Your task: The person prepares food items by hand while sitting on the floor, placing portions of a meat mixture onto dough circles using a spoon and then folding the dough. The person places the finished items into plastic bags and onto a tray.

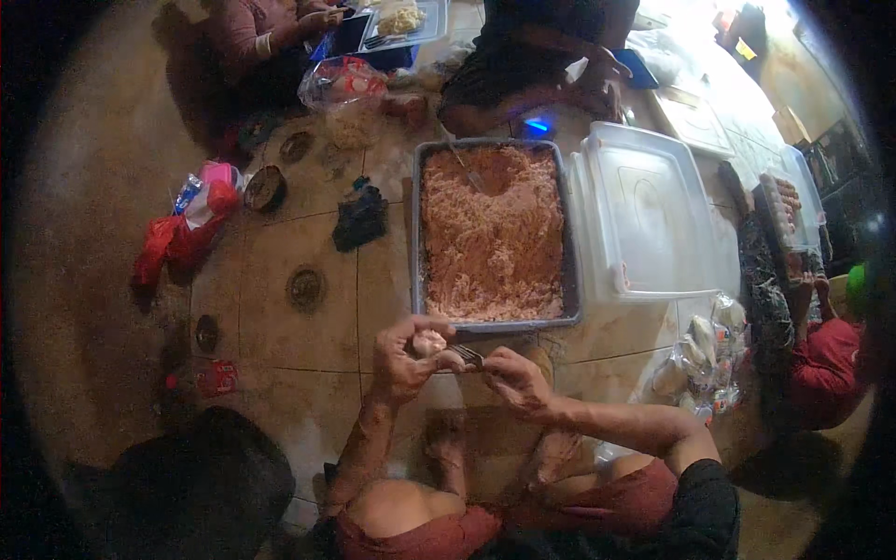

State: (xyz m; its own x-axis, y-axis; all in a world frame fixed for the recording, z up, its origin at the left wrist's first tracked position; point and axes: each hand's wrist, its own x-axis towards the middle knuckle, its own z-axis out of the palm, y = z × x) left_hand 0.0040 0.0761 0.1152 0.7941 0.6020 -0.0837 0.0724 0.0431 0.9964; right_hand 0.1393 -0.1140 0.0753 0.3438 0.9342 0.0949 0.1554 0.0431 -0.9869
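My left hand (402, 360) curls its fingers and thumb around a small pale lump (429, 343), which looks like dough. A metal fork (465, 355) is pinched in my right hand (518, 383), its tines pointing left near my left thumb and the lump. Whether the tines touch the lump I cannot tell. Just beyond both hands lies a grey rectangular tub (575, 294) filled with a crumbly reddish-brown mixture (493, 238). Another metal utensil (470, 168) leans into a hollow at the mixture's far end.
Translucent plastic lids or trays (654, 210) are stacked right of the tub. Wrapped packages (707, 353) lie nearer on the right. On the tiled floor at left are a black plastic bag (360, 218) and red bags (185, 234). Other people sit at far left, far centre and right.
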